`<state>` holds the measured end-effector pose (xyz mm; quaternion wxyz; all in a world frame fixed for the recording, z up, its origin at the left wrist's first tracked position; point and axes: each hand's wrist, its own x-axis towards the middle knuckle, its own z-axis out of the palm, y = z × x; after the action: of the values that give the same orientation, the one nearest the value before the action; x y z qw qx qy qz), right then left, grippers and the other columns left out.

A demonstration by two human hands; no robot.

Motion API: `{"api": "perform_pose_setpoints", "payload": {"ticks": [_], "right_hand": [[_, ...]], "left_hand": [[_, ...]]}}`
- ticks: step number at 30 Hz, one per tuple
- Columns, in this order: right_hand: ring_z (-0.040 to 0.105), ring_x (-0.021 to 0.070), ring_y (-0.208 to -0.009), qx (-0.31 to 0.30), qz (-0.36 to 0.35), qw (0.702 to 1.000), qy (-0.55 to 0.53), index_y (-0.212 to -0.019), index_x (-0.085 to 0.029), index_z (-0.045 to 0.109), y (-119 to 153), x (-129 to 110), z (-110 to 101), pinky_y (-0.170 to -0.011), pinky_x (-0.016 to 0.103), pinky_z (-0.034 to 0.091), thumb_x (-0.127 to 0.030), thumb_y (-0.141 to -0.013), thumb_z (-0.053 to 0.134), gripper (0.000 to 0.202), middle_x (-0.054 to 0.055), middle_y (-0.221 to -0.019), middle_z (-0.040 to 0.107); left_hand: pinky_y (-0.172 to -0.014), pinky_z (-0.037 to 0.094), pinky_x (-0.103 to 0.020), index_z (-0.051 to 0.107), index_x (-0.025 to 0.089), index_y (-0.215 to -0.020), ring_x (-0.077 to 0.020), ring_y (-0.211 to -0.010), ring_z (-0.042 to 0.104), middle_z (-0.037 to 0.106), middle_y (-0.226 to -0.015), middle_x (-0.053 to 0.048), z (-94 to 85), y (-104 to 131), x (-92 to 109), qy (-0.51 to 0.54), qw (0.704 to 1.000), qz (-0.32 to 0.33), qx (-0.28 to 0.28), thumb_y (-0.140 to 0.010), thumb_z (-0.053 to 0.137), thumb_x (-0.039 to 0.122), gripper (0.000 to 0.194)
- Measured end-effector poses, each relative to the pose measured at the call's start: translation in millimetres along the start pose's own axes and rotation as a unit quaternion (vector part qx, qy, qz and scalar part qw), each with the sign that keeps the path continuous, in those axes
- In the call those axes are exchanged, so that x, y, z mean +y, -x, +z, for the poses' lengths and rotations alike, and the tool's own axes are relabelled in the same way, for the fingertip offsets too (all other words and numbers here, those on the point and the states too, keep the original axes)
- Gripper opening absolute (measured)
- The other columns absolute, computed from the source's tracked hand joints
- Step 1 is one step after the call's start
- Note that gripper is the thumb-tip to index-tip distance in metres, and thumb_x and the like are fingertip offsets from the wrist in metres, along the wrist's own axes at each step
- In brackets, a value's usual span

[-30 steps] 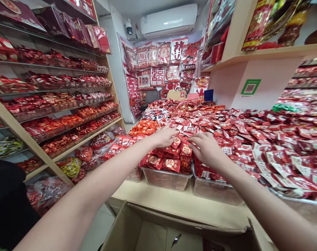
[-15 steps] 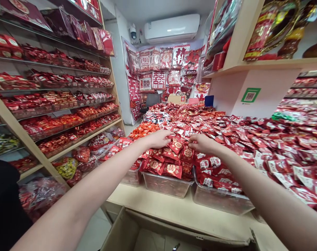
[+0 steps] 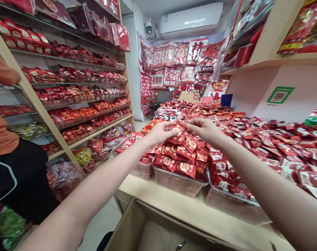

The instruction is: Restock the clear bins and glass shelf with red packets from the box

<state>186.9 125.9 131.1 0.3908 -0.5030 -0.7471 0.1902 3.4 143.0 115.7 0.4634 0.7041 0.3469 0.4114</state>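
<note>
My left hand and my right hand meet above the middle clear bin, which is heaped with red packets that have gold print. Between them is one red packet, its left side pinched by my left fingers and its right edge by my right fingers. More red packets pile up below my hands, over the bin's front rim. A second clear bin, with red and white packets, stands on the right, and part of another shows on the left.
An open cardboard box sits below the counter's edge. At the left, a person in an orange top stands by shelves of red packets. Wooden shelving overhangs the right side.
The view has turned left, bringing the person in orange into sight. My hands have risen from the heap and come closer together, with a packet now between them.
</note>
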Motion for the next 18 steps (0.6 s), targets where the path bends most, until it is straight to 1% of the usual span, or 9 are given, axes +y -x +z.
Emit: {"api": "perform_pose_setpoints", "payload": {"ticks": [2,3,5,6,8,10,15,18], "right_hand": [[0.052,0.0128,-0.059,0.011,-0.005,0.998,0.056,-0.077,-0.014,0.06,4,1,3,-0.053,0.024,0.041,-0.034,-0.074,0.051,0.022,0.005,-0.069,0.062],[0.053,0.0135,-0.059,0.01,-0.001,0.996,0.088,-0.076,-0.015,0.061,7,4,2,-0.053,0.025,0.04,-0.033,-0.073,0.052,0.021,0.004,-0.068,0.062],[0.055,0.0149,-0.059,-0.001,0.009,0.99,0.141,-0.072,-0.016,0.062,13,10,0,-0.054,0.025,0.04,-0.032,-0.073,0.052,0.019,0.004,-0.066,0.063],[0.056,0.0154,-0.06,-0.007,0.01,0.987,0.162,-0.071,-0.017,0.062,16,14,0,-0.055,0.025,0.04,-0.032,-0.072,0.051,0.019,0.003,-0.066,0.064],[0.058,0.0163,-0.062,-0.012,0.003,0.981,0.195,-0.07,-0.018,0.062,21,19,0,-0.056,0.026,0.041,-0.032,-0.072,0.051,0.018,0.003,-0.068,0.065],[0.059,0.0168,-0.064,-0.013,-0.001,0.976,0.219,-0.07,-0.019,0.062,24,23,1,-0.057,0.025,0.042,-0.032,-0.073,0.05,0.018,0.002,-0.07,0.066],[0.06,0.0176,-0.067,-0.016,-0.021,0.965,0.26,-0.072,-0.02,0.062,28,29,4,-0.057,0.025,0.044,-0.031,-0.073,0.047,0.018,0.003,-0.075,0.066],[0.061,0.0179,-0.068,-0.016,-0.041,0.958,0.285,-0.072,-0.02,0.062,28,33,5,-0.059,0.025,0.044,-0.03,-0.073,0.047,0.018,0.003,-0.075,0.066]], "left_hand": [[-0.051,0.043,-0.023,0.053,0.015,-0.096,-0.0101,-0.052,0.056,0.061,-0.06,0.001,-19.6,13,-19,-0.022,0.994,-0.065,0.085,-0.063,0.067,0.027,0.038],[-0.046,0.039,-0.021,0.054,0.015,-0.091,-0.0085,-0.046,0.052,0.058,-0.054,0.003,-28.9,19,-29,-0.039,0.989,-0.093,0.112,-0.061,0.069,0.028,0.037],[-0.041,0.035,-0.018,0.054,0.014,-0.08,-0.0063,-0.04,0.047,0.053,-0.048,0.006,-41.9,30,-47,-0.059,0.98,-0.13,0.135,-0.056,0.072,0.026,0.032],[-0.041,0.035,-0.018,0.054,0.014,-0.076,-0.0059,-0.04,0.046,0.052,-0.047,0.006,-44.9,34,-55,-0.059,0.979,-0.14,0.138,-0.055,0.072,0.024,0.031],[-0.043,0.038,-0.018,0.053,0.014,-0.075,-0.006,-0.042,0.048,0.052,-0.048,0.007,-44.7,39,-65,-0.05,0.977,-0.152,0.139,-0.053,0.073,0.02,0.031],[-0.046,0.042,-0.019,0.052,0.015,-0.076,-0.0071,-0.046,0.052,0.054,-0.051,0.007,-39.9,40,-70,-0.038,0.977,-0.161,0.138,-0.053,0.073,0.018,0.032],[-0.052,0.049,-0.025,0.049,0.015,-0.077,-0.0111,-0.053,0.057,0.056,-0.058,0.004,-31.3,36,-70,-0.022,0.976,-0.184,0.115,-0.056,0.071,0.019,0.031],[-0.05,0.049,-0.025,0.047,0.016,-0.075,-0.012,-0.052,0.058,0.057,-0.058,0.004,-29.8,34,-69,-0.046,0.974,-0.192,0.106,-0.055,0.071,0.022,0.031]]}}
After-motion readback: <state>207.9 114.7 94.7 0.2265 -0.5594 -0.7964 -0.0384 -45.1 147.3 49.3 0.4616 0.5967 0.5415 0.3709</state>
